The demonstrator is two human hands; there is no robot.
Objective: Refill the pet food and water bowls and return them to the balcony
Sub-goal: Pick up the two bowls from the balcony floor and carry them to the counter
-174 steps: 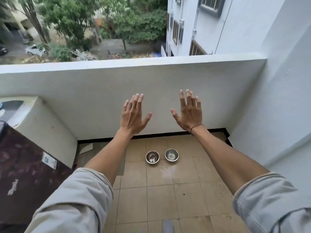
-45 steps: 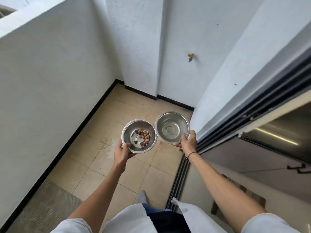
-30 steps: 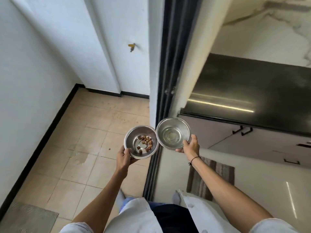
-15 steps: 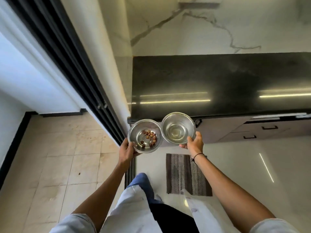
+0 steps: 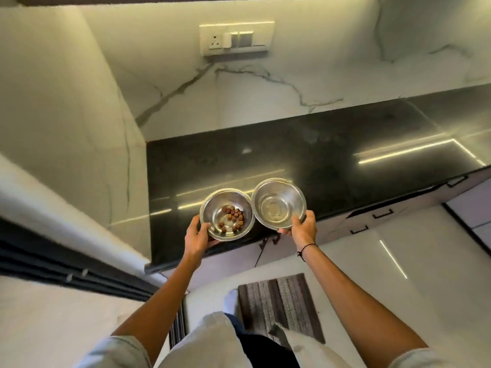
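Observation:
Two steel bowls are held side by side above the front edge of a black countertop (image 5: pixel 305 158). My left hand (image 5: pixel 196 236) grips the food bowl (image 5: pixel 212 211) by its near rim; several brown kibble pieces lie in its bottom. My right hand (image 5: pixel 304 229) grips the water bowl (image 5: pixel 279 192) by its near right rim; a little clear water sits in it. The two rims touch. A black cord circles my right wrist.
A marble wall with a socket and switch plate (image 5: pixel 236 39) rises behind the counter. White drawers with dark handles (image 5: pixel 382 215) sit under it. A striped mat (image 5: pixel 281 306) lies on the glossy floor. The dark sliding-door track (image 5: pixel 66 269) runs at the left.
I have turned from the balcony through the sliding door into the kitchen. Both bowls, picked up from the balcony floor, now hover over the counter's front edge.

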